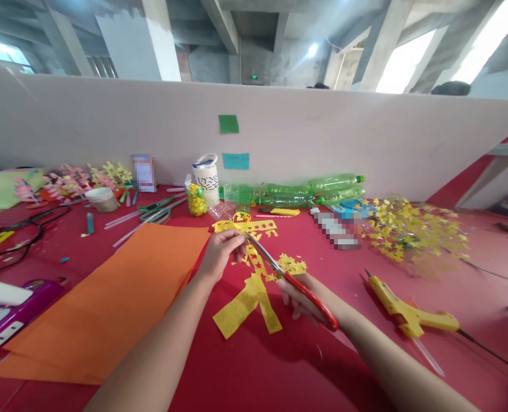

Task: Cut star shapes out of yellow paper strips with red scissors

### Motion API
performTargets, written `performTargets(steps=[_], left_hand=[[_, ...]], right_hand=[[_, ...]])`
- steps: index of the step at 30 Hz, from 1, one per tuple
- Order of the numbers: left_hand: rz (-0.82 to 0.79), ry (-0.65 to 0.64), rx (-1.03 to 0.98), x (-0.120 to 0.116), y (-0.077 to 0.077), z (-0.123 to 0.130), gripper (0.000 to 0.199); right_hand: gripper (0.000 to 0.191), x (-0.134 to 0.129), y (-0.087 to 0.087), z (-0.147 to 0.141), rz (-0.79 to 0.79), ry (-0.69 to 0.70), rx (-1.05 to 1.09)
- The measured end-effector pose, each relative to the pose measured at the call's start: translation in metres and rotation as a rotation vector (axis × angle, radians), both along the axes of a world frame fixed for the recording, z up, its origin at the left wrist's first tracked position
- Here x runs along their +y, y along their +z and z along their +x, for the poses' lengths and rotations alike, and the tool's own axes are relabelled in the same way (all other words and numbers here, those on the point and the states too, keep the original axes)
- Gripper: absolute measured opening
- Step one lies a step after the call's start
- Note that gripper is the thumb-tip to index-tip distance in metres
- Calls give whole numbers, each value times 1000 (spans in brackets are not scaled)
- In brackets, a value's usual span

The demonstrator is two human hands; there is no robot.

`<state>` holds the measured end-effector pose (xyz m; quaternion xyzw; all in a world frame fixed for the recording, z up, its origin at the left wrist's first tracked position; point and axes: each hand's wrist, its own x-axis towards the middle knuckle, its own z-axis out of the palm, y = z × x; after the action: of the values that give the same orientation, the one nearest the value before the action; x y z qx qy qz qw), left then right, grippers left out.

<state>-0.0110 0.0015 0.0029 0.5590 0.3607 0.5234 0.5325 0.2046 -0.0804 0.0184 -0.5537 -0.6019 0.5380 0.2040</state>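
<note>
My left hand [224, 253] is closed in a pinch above the yellow scraps. What sits between its fingertips is too small to make out. The fingers of my right hand [299, 294] are wrapped around red-handled scissors [264, 254], whose tips point up and left, close to my left fingertips. Below and behind them lie yellow strips with star-shaped holes [264, 226]. A plain yellow piece [236, 312], forked in shape, rests nearer to me. Beside the scissor blades is a small pile of cut yellow stars [292, 264].
Orange sheets [150, 286] cover the left of the red table. A yellow glue gun [408, 315] and a bunch of yellow stars on stems [412, 229] are at right. Green plastic bottles [288, 194], a white cup [206, 180] and a yellow-handled cutter [286, 212] lie along the back.
</note>
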Motion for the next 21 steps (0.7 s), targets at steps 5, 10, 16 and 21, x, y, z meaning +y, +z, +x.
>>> performTargets(steps=[5,10,16,21], left_hand=[[-12,29,-32,-2,-1,3,20],[-31,43,-86,-2,-2,6,21],[-50,84,-112,-4,-2,10,18],[-74,104,-141,-6,-2,14,17]], right_hand=[[50,-1,-3,2,18,40,51],[53,0,-7,4,21,65,89],[52,0,-7,5,27,68,92],[51,0,-7,3,24,55,102]])
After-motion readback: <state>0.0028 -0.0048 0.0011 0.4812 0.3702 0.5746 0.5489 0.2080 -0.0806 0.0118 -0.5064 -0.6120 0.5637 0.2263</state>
